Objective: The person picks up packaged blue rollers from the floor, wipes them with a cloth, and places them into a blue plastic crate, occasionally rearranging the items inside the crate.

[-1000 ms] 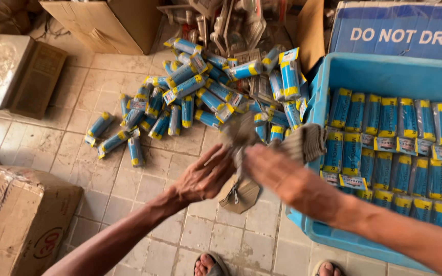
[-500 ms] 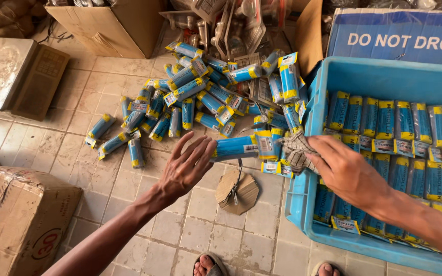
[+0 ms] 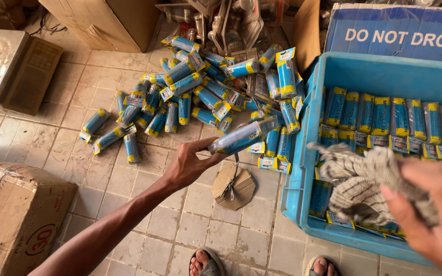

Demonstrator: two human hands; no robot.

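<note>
Bare tiled floor (image 3: 129, 204) lies open between cardboard box (image 3: 16, 214) and blue crate (image 3: 303, 204).

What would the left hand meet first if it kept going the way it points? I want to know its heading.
Probably the blue crate's near wall: the left hand points right with a blue packet leading. Depth is unclear.

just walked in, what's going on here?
A person stands over a tiled floor. The left hand holds one blue-and-yellow plastic-wrapped packet by its end. The right hand grips a striped grey cloth over a blue plastic crate lined with rows of like packets. A loose pile of packets lies on the floor, near cardboard boxes.
</note>
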